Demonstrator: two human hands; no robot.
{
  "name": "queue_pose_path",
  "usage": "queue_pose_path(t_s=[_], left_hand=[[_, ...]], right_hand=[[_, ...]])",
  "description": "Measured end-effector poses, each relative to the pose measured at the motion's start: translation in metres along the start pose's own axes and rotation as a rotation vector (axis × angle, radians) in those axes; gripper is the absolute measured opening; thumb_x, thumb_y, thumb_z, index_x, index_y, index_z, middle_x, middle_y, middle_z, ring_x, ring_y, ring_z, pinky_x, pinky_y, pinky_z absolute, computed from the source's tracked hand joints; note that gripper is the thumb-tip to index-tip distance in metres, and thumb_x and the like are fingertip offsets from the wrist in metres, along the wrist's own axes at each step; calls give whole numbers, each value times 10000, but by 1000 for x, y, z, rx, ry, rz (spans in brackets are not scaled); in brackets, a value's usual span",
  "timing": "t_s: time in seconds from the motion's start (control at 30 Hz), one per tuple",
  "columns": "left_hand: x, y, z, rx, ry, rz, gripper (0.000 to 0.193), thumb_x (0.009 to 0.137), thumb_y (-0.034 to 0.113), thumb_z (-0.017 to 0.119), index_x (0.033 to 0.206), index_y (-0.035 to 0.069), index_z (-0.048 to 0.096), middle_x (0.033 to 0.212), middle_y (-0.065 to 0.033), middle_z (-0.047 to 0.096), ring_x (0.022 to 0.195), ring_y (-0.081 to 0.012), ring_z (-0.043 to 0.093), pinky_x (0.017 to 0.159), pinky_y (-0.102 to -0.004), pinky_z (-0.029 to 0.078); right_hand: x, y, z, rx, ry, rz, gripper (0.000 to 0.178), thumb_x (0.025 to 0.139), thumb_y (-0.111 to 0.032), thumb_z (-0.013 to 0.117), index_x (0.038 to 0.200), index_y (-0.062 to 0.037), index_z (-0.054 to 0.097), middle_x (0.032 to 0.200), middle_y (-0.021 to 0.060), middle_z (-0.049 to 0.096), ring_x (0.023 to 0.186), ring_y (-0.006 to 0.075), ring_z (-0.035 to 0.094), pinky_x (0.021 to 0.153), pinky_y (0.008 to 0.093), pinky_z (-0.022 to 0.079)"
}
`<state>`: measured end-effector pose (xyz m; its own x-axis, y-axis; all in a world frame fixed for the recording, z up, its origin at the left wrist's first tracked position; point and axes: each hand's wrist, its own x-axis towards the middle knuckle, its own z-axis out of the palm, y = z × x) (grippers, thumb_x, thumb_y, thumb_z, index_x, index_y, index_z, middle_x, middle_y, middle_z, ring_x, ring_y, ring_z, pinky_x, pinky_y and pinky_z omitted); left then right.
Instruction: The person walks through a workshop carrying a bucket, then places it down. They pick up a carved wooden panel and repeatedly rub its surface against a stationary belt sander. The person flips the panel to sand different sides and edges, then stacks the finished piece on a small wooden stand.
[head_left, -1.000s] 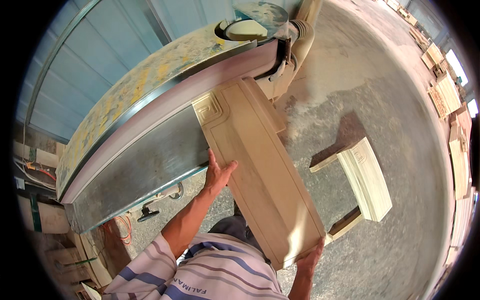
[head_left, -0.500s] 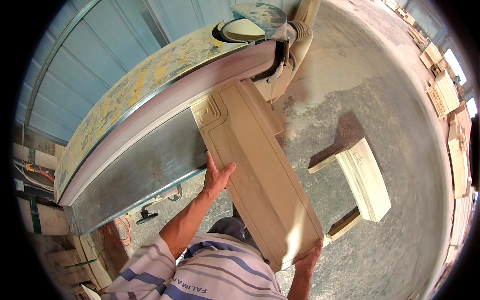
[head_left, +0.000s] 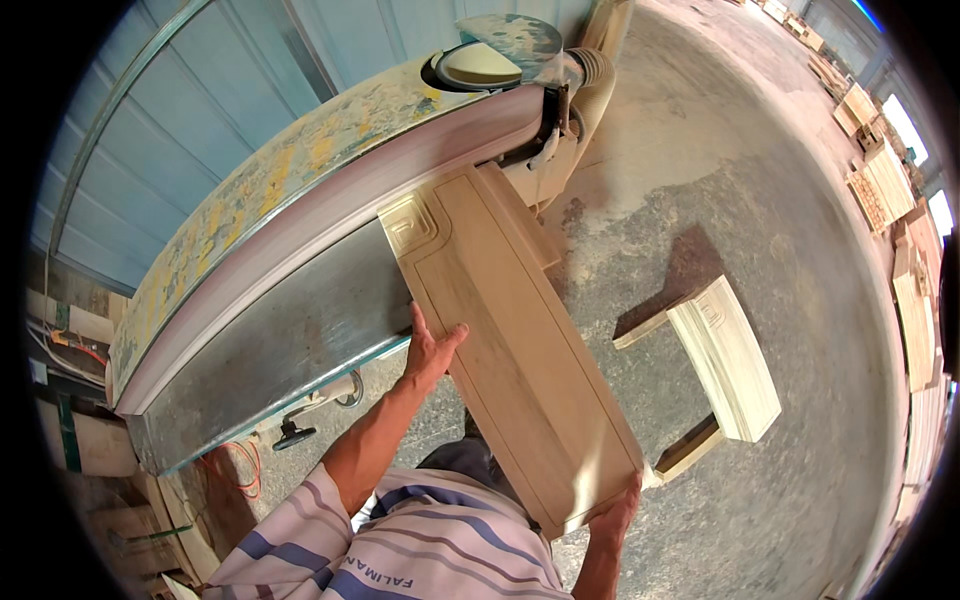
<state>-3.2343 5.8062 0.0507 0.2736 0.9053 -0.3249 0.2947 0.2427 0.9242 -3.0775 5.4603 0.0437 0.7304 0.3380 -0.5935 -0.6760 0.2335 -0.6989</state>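
Observation:
A long wooden panel [head_left: 520,350] with grooved lines and a carved square corner slants from the machine toward my body. Its far end rests at the metal table [head_left: 290,320], up against the pinkish sanding belt [head_left: 330,200] of a belt sander. My left hand [head_left: 432,347] grips the panel's left edge near the middle, thumb on top and the other fingers partly hidden. My right hand [head_left: 618,502] holds the near right corner, its fingers curled round the end. A wooden leg or block [head_left: 520,215] sticks out along the panel's far right side.
To the right on the concrete floor stands a pale wooden piece [head_left: 725,360] with legs. A ribbed hose [head_left: 590,75] joins the sander's far end. Beneath the table are a handwheel [head_left: 350,388] and an orange cable [head_left: 245,470]. Stacked wood [head_left: 885,185] lines the far right.
Almost nothing differs. The whole view has shifted very slightly, and both hands keep their holds on the panel at the belt.

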Motion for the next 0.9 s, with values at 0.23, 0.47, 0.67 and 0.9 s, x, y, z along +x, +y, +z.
queue_pose_path(t_s=[0.23,0.47,0.67,0.9], left_hand=[[-10,21,2,-64,-31,-67,1029,743,299,683,1392,-11,-51,1360,-222,315,1193,-287,407,950,-345,399],[-19,-11,7,118,-8,20,1056,746,330,689,1384,-29,-73,1367,-224,305,1211,-278,394,962,-327,385],[-23,-9,12,-50,-45,10,1057,747,328,690,1386,-32,-71,1383,-218,284,1220,-280,384,975,-322,374],[-9,-2,5,69,31,-50,1066,741,316,694,1385,-29,-81,1385,-211,282,1221,-282,381,976,-332,376]], right_hand=[[0,-1,0,-1,-125,-40,527,905,-386,458,1296,-41,383,1272,118,468,1154,257,472,975,389,390],[-12,-12,-15,25,-71,5,532,902,-406,454,1298,-56,392,1267,100,476,1151,249,474,967,388,401],[-10,-13,-18,6,44,19,528,923,-378,415,1322,-37,354,1294,128,437,1138,260,480,944,388,417],[-5,-7,-3,15,25,35,530,907,-402,439,1293,-42,394,1272,122,459,1129,267,487,935,390,426]])
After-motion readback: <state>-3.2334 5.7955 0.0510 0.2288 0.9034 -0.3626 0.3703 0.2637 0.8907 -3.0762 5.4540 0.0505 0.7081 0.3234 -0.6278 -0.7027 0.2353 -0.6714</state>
